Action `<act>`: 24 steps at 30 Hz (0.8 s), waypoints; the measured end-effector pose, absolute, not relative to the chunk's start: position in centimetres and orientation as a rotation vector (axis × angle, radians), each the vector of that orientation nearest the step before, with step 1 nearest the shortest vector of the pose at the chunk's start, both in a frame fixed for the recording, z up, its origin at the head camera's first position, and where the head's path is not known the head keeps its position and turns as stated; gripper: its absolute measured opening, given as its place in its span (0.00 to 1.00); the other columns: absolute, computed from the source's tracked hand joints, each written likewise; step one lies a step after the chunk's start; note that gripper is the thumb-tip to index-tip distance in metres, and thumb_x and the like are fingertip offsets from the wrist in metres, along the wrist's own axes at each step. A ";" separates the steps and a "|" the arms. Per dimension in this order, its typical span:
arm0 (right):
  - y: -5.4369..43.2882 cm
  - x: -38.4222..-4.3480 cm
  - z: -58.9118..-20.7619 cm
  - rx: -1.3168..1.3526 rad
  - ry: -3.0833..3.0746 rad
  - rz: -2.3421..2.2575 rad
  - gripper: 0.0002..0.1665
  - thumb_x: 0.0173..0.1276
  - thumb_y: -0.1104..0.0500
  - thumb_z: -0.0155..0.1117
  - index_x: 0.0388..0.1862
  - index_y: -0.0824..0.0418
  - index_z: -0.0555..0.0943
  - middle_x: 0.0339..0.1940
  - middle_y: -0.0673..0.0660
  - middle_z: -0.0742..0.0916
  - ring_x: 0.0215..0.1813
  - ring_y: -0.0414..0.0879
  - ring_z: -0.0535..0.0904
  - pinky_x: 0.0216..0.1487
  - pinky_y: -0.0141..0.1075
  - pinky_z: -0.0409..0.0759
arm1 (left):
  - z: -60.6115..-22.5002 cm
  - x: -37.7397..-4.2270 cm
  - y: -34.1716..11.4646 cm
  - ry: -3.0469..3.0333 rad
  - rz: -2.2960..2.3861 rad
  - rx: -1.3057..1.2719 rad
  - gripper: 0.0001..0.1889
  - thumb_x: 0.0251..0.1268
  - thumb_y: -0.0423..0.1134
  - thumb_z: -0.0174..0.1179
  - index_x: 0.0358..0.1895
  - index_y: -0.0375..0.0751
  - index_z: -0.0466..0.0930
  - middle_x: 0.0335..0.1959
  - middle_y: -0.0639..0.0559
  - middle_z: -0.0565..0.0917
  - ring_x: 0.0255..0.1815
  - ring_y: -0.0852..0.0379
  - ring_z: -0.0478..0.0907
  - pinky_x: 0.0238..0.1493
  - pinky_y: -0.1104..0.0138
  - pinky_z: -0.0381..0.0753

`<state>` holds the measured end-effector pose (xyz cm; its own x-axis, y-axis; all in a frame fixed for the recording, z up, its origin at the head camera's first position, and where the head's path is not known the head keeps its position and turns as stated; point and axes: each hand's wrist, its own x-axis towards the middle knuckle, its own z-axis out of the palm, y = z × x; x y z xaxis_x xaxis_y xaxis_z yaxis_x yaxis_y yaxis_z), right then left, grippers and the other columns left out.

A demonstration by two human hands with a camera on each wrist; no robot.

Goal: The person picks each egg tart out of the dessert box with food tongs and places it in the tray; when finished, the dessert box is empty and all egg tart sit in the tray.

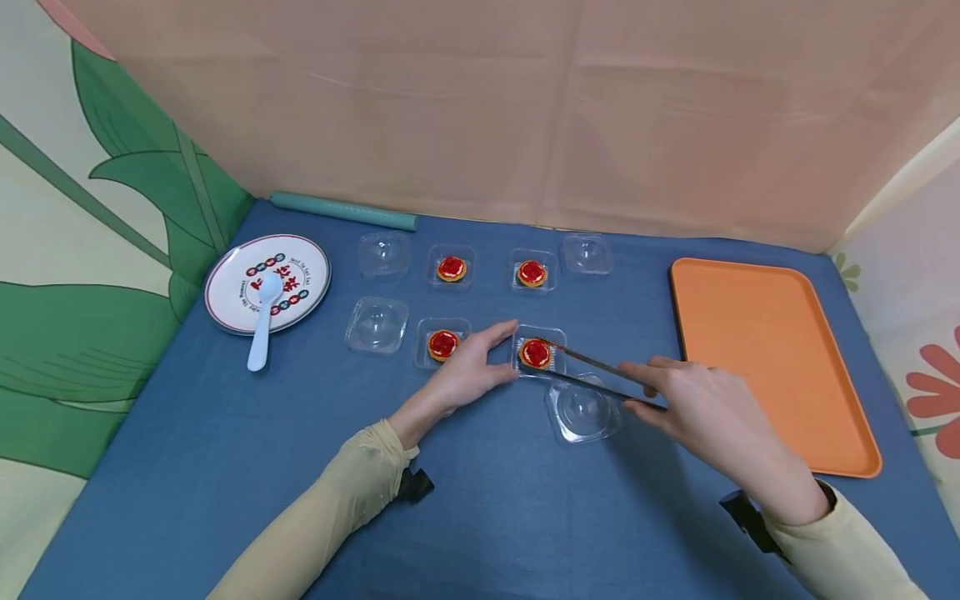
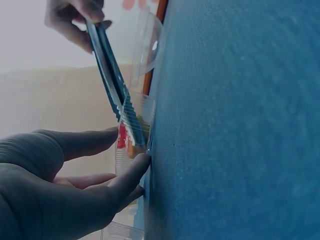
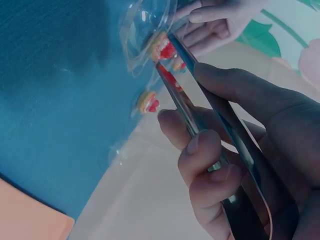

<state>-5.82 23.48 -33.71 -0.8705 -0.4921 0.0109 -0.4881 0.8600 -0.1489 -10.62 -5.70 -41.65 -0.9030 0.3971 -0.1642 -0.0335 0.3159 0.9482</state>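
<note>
My right hand (image 1: 708, 408) grips metal tongs (image 1: 600, 367). Their two serrated tips lie on either side of a small red-topped tart (image 1: 535, 353), which sits in a clear plastic container (image 1: 558, 332). Red smears mark one arm of the tongs in the right wrist view. At the container's left side is my left hand (image 1: 468, 367), its thumb and fingers extended and spread along the edge. The container's attached lid (image 1: 585, 412) lies folded back toward me, partly beneath the tongs. Just left of my left hand, another tart (image 1: 443, 345) sits in its own container.
Two more tarts, a left one (image 1: 452, 268) and a right one (image 1: 532, 273), sit in open containers behind. An orange tray (image 1: 780, 367) lies at right. At left, a white spoon (image 1: 259, 342) rests on a plate (image 1: 225, 292). A teal roll (image 1: 345, 208) lies along the back edge.
</note>
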 end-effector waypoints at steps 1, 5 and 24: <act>23.5 -5.9 -33.8 -0.800 3.003 -0.231 0.27 0.58 0.54 0.88 0.57 0.58 0.91 0.28 0.45 0.83 0.18 0.36 0.65 0.13 0.32 0.61 | -41.7 -10.6 -5.6 2.219 1.615 0.319 0.38 0.71 0.22 0.65 0.82 0.28 0.61 0.81 0.36 0.67 0.82 0.45 0.64 0.81 0.53 0.67; 23.5 -6.0 -34.1 -0.825 3.007 -0.252 0.28 0.59 0.54 0.88 0.58 0.58 0.91 0.29 0.47 0.85 0.18 0.35 0.66 0.13 0.32 0.62 | -41.6 -10.5 -5.4 2.217 1.618 0.299 0.40 0.69 0.22 0.68 0.82 0.29 0.61 0.81 0.37 0.68 0.73 0.43 0.76 0.72 0.57 0.79; 23.8 -6.8 -34.7 -0.854 2.968 -0.300 0.29 0.61 0.52 0.86 0.60 0.58 0.91 0.27 0.45 0.83 0.17 0.36 0.62 0.14 0.32 0.58 | -41.8 -10.4 -5.2 2.240 1.603 0.316 0.40 0.71 0.21 0.66 0.83 0.33 0.60 0.81 0.39 0.68 0.71 0.41 0.78 0.70 0.58 0.81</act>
